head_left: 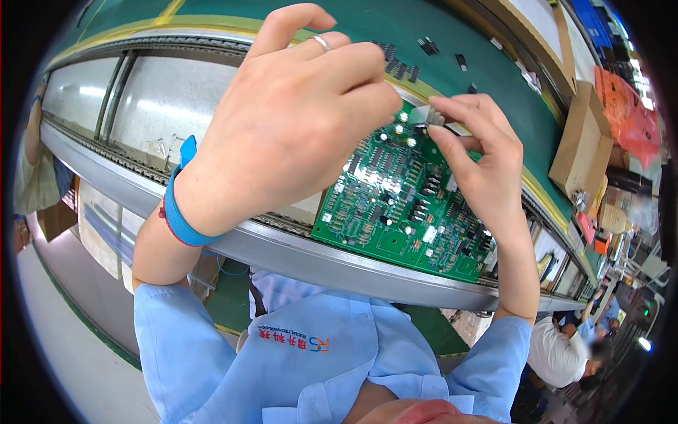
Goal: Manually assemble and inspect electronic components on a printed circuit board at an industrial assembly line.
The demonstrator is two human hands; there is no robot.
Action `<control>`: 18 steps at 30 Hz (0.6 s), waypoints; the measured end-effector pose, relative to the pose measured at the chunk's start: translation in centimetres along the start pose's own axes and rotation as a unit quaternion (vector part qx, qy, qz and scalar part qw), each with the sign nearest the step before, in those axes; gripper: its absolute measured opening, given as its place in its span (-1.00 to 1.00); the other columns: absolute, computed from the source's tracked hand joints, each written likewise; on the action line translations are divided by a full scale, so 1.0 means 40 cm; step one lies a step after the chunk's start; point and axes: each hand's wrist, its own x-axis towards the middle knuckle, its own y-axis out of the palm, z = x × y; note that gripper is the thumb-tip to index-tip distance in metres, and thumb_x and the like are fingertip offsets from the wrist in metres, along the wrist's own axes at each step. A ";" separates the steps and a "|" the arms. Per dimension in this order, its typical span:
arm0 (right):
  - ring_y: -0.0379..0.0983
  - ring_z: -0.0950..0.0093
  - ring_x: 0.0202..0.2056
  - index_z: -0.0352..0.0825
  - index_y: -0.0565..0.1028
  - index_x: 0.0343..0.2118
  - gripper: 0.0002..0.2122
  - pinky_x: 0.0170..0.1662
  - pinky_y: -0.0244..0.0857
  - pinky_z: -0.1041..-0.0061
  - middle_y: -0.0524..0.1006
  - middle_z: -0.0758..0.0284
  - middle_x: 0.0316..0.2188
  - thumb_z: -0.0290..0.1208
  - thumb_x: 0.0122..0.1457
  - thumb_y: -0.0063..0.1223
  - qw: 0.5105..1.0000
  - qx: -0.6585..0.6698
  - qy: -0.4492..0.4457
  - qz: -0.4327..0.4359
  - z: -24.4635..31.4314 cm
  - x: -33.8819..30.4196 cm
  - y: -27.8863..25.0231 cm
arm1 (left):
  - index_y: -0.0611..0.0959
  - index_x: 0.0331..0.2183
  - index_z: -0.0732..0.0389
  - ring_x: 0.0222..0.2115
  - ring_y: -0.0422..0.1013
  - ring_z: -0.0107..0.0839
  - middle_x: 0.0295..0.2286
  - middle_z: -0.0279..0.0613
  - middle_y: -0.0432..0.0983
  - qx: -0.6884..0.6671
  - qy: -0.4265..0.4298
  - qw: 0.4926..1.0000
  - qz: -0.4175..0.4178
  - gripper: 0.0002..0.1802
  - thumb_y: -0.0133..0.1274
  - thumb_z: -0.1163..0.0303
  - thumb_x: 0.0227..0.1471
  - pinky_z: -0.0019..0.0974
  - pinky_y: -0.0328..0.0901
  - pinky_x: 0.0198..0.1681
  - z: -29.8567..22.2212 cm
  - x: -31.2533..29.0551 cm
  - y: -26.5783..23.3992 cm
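A green circuit board (395, 205), crowded with small parts, rests across the conveyor rails in front of me. My right hand (487, 152) is closed over the board's far right part, thumb and forefinger pinching a small grey-white component (428, 116), blurred at its edge. Over the board's far left corner hangs my left hand (304, 120), back side up, with its fingers curled and the little finger raised. The left thumb and fingertips are hidden behind the knuckles, so anything they hold cannot be seen. A ring and a blue wrist strap (187, 212) are on that arm.
Black chips (402, 67) and other small parts (428, 46) lie on the green bench mat (487, 78) beyond the board. A cardboard box (583, 134) stands at right near an orange-red plastic bag (625, 106). The metal conveyor rail (282, 251) runs along my side. Other people (565, 353) sit farther right.
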 end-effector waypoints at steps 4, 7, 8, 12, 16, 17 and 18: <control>0.50 0.44 -0.30 -0.38 0.55 -0.16 -0.73 -0.32 0.51 0.57 0.47 0.25 -0.25 -0.67 0.03 0.19 0.998 -0.051 -0.023 -0.008 -0.001 0.002 0.003 | 0.64 -0.43 0.11 -0.48 0.39 -0.40 -0.50 -0.37 0.43 0.012 -0.012 1.000 -0.003 -0.79 0.26 0.50 -0.25 -0.13 0.17 0.00 -0.006 0.002 -0.002; 0.49 0.46 -0.34 -0.37 0.56 -0.16 -0.72 -0.37 0.48 0.57 0.47 0.26 -0.27 -0.68 0.02 0.20 0.998 -0.061 -0.030 -0.012 0.000 0.000 0.006 | 0.64 -0.43 0.11 -0.48 0.39 -0.40 -0.50 -0.37 0.43 0.016 -0.017 1.000 -0.002 -0.79 0.26 0.50 -0.27 -0.14 0.18 0.00 -0.008 0.004 -0.001; 0.48 0.46 -0.35 -0.36 0.56 -0.16 -0.72 -0.38 0.46 0.57 0.47 0.26 -0.27 -0.68 0.02 0.20 0.996 -0.077 -0.035 -0.012 0.000 -0.001 0.006 | 0.64 -0.43 0.11 -0.48 0.39 -0.40 -0.50 -0.37 0.43 0.017 -0.017 1.000 -0.003 -0.79 0.26 0.50 -0.27 -0.14 0.18 0.00 -0.010 0.003 0.000; 0.48 0.47 -0.37 -0.36 0.56 -0.16 -0.72 -0.40 0.43 0.58 0.47 0.28 -0.27 -0.68 0.01 0.20 0.996 -0.078 -0.046 -0.007 0.002 -0.004 0.007 | 0.64 -0.44 0.11 -0.48 0.39 -0.41 -0.51 -0.37 0.42 0.018 -0.016 1.000 -0.013 -0.78 0.26 0.50 -0.29 -0.14 0.18 0.00 -0.013 -0.001 0.001; 0.48 0.47 -0.37 -0.36 0.56 -0.17 -0.72 -0.40 0.43 0.58 0.47 0.28 -0.28 -0.68 0.01 0.21 0.995 -0.086 -0.050 -0.013 0.002 -0.003 0.013 | 0.64 -0.45 0.11 -0.48 0.39 -0.41 -0.51 -0.37 0.42 0.023 -0.010 0.999 -0.022 -0.78 0.25 0.50 -0.31 -0.14 0.19 0.00 -0.013 -0.007 0.000; 0.48 0.47 -0.37 -0.36 0.56 -0.17 -0.72 -0.40 0.43 0.58 0.47 0.28 -0.28 -0.68 0.01 0.21 0.995 -0.091 -0.048 -0.012 0.004 -0.006 0.010 | 0.64 -0.45 0.11 -0.48 0.39 -0.41 -0.51 -0.37 0.42 0.025 -0.007 0.999 -0.024 -0.78 0.25 0.50 -0.31 -0.14 0.19 0.00 -0.015 -0.005 0.001; 0.48 0.47 -0.37 -0.36 0.56 -0.17 -0.72 -0.41 0.43 0.58 0.47 0.28 -0.28 -0.68 0.00 0.21 0.994 -0.096 -0.046 -0.012 0.004 -0.008 0.008 | 0.64 -0.46 0.11 -0.48 0.39 -0.41 -0.51 -0.37 0.42 0.027 -0.004 0.999 -0.025 -0.78 0.25 0.49 -0.32 -0.14 0.19 0.00 -0.018 -0.003 0.003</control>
